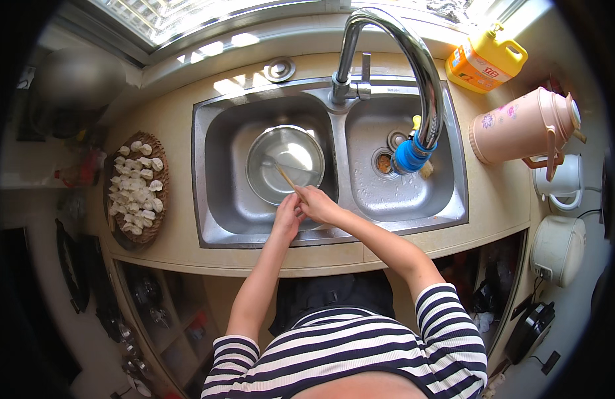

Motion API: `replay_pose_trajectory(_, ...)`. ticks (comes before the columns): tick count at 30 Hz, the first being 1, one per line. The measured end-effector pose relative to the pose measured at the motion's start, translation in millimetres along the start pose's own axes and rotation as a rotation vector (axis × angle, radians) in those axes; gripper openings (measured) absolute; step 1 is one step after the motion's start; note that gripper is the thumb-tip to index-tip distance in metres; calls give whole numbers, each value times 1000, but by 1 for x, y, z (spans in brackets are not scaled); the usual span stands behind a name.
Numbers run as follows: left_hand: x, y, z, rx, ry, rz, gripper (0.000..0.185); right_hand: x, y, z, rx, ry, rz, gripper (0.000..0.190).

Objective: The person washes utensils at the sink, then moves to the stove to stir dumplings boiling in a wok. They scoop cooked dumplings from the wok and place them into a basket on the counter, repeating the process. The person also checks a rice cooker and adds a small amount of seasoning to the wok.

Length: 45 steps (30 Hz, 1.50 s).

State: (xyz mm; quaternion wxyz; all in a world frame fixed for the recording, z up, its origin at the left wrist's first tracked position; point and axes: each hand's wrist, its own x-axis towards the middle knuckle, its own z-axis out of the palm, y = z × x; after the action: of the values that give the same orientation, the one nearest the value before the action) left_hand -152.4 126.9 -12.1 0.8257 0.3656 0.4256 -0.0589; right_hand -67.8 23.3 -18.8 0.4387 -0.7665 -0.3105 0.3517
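In the left bowl of a double steel sink [222, 199] stands a round metal basin [252, 182] with what looks like clear water in it. My right hand [317, 203] grips a slim wooden stick or handle [285, 176] that slants over the basin. Its far end reaches a pale, blurred shape inside, too unclear to name. Close against the right hand, at the basin's near rim, is my left hand [287, 217] with bent fingers. Whether it also holds the handle or the rim is hidden.
A curved chrome faucet [404, 37] with a blue spout filter [409, 155] arches over the right bowl. Left on the counter lies a woven tray [160, 149] of white dumplings [135, 187]. A yellow detergent jug [482, 60], pink thermos [519, 127] and white kettle [562, 174] stand right.
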Motion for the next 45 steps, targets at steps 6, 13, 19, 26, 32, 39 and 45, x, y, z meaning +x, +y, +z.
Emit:
replay_pose_trajectory(6,-31,19,-11,66,101,121,44,-33,12,-102,-117,660,-67,17)
replay_pose_trajectory(13,-88,22,-17,182,24,117,41,-46,218,-144,-296,182,482,39)
replay_pose_trajectory(19,-105,7,-22,126,64,95,38,-45,172,-137,-500,207,632,34)
replay_pose_trajectory(26,-109,4,11,316,10,234,34,-78,144,-151,-661,518,81,21)
replay_pose_trajectory(32,-101,3,99,1076,-249,753,56,-140,35,-148,-422,422,-265,18)
replay_pose_trajectory(39,-88,-9,157,1285,-562,926,89,-195,-19,-133,-335,463,-389,20)
replay_pose_trajectory(45,-94,-22,171,1310,-737,1042,80,-235,-25,-119,-352,640,-316,21)
